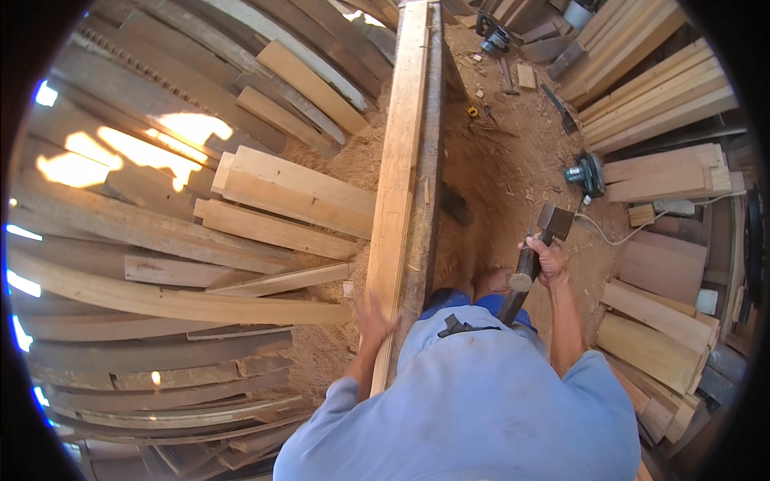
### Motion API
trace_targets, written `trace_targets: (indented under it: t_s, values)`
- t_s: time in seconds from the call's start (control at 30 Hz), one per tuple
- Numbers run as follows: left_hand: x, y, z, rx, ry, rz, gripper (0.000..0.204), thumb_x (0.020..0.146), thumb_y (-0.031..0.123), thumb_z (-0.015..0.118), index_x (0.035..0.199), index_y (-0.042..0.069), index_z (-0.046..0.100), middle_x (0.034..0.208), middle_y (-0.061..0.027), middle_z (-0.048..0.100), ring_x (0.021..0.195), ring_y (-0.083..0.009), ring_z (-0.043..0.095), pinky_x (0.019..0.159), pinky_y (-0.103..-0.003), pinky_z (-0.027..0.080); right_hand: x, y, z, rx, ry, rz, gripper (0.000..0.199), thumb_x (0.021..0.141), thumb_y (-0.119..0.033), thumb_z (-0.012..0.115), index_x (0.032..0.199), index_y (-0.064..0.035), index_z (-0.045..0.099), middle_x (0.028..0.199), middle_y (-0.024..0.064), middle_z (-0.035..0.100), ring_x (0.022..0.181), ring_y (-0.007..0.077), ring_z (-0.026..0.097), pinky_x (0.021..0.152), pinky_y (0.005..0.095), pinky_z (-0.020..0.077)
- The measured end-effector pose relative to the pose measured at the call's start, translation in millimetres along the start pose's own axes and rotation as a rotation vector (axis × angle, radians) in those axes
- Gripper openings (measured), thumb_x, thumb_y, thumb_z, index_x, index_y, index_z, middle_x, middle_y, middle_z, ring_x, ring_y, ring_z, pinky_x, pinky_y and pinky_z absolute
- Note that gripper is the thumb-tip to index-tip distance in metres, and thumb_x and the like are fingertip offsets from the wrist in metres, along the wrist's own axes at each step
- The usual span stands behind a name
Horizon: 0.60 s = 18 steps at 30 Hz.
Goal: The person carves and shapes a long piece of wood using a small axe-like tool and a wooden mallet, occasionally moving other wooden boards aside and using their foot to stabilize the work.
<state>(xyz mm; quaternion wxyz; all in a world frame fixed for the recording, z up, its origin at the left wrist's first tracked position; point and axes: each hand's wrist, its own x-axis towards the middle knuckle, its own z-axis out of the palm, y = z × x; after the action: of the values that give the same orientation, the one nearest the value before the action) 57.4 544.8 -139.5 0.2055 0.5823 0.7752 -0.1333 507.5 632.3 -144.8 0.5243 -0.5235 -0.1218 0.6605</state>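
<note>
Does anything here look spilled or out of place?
Yes: sawdust is strewn underfoot, and a power tool sits out by some boards, right of the person. It looks untidy, though perhaps normal for woodworking.

Woodworking workshop, sawdust-strewn floor (pixel 513 132), stacked planks (pixel 654 100), power tools lying about (pixel 591 174)

The long, pale wooden plank (pixel 396 152) lies flat, lengthwise along the counter (pixel 433 152), running from 12 o'clock to 6 o'clock, its grain showing along its face. At 3 o'clock the dark hand tool (pixel 556 222) is gripped off the counter, its blocky head toward 1 o'clock; a round, pale wooden end (pixel 521 282) shows toward 4 o'clock.
</note>
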Motion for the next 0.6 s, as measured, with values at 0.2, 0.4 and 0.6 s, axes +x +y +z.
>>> trace_targets:
  t_s: [0.2,0.4,0.6]
  values:
    - [-73,-53,47,0.006,-0.093,-0.107,0.123,0.068,0.042,0.085,0.162,0.032,0.006,0.147,-0.0348,0.028,0.132,-0.0556,0.030,0.113,-0.063,0.022,-19,22,32,-0.099,-0.080,-0.017,0.021,0.085,-0.019,0.077,0.093,-0.0111,0.058,0.087,0.0081,0.070,0.078,0.0176,0.067,0.071,0.0327,0.0536]
    - [-64,-45,36,0.038,-0.041,-0.027,0.119,0.065,0.041,0.085,0.161,0.037,0.014,0.139,-0.0332,0.034,0.124,-0.0531,0.037,0.108,-0.062,0.029,-71,33,50,-0.137,-0.119,-0.093,0.023,0.085,-0.019,0.077,0.094,-0.0119,0.058,0.087,0.0078,0.069,0.078,0.0177,0.067,0.071,0.0325,0.0525]
    - [-79,-27,64,-0.037,0.120,0.098,0.117,0.063,0.046,0.083,0.160,0.036,0.019,0.135,-0.0320,0.036,0.122,-0.0517,0.038,0.108,-0.058,0.032,-115,70,53,-0.146,-0.088,-0.145,0.022,0.085,-0.019,0.077,0.091,-0.0120,0.057,0.085,0.0069,0.068,0.077,0.0176,0.067,0.069,0.0336,0.0532]
